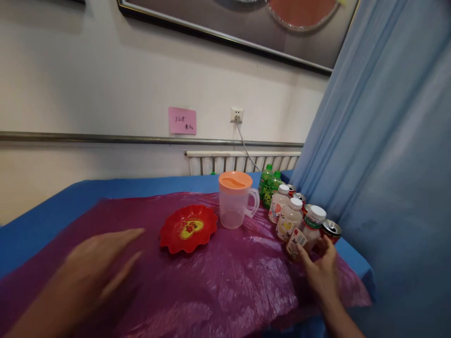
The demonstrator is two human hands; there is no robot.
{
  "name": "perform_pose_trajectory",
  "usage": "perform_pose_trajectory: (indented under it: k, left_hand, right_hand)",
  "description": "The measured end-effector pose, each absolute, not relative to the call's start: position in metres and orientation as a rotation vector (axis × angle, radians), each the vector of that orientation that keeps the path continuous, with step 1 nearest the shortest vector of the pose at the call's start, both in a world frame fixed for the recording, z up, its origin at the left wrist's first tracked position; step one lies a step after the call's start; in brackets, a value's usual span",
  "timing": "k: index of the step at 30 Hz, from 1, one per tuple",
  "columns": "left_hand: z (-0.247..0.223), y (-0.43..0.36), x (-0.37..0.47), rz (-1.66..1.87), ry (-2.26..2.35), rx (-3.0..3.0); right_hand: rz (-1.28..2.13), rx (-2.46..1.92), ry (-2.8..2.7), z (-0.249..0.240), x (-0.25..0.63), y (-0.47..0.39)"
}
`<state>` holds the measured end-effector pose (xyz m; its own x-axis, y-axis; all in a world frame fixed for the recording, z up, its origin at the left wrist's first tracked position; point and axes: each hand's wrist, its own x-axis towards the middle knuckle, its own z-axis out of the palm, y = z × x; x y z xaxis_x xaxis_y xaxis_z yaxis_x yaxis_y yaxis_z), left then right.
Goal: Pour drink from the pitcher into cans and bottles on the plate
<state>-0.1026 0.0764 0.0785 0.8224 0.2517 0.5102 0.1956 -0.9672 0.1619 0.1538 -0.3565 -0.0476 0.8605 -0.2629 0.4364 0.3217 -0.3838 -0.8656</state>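
Head view: the fingers of the right hand [322,267] are curving around the lower part of a green-banded bottle [312,225]; whether they are gripping it firmly, I cannot tell. The fingers of the left hand [95,267], blurred, are extending open over the purple plastic sheet [225,291], nearest to the red plate [188,229]. The lidded pitcher [232,204] is standing just beside the plate, its handle pointing toward two other white-capped bottles [289,219]. Green bottles [269,188] and cans [331,229] are standing near these. The sheet is covering part of a blue cloth [81,190].
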Motion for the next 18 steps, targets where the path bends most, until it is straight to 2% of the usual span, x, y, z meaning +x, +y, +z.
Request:
perform_pose_trajectory:
  k: [5,9,14,18]
  left_hand:
    - [0.087,-0.009,-0.045,0.767,-0.168,2.939]
    - [0.072,-0.034,-0.035,0.732,-0.441,2.962]
    - [0.056,-0.027,-0.034,0.649,-0.367,2.908]
    - [0.071,-0.026,-0.032,0.639,-0.223,2.710]
  right_hand:
    - [-0.403,-1.873,-0.046,-0.052,0.165,-0.354]
    - [-0.335,-1.777,-0.022,-0.047,0.162,-0.360]
    - [-0.348,-1.613,-0.105,-0.027,0.139,-0.357]
    - [-0.163,-1.572,-0.347,-0.010,0.117,-0.331]
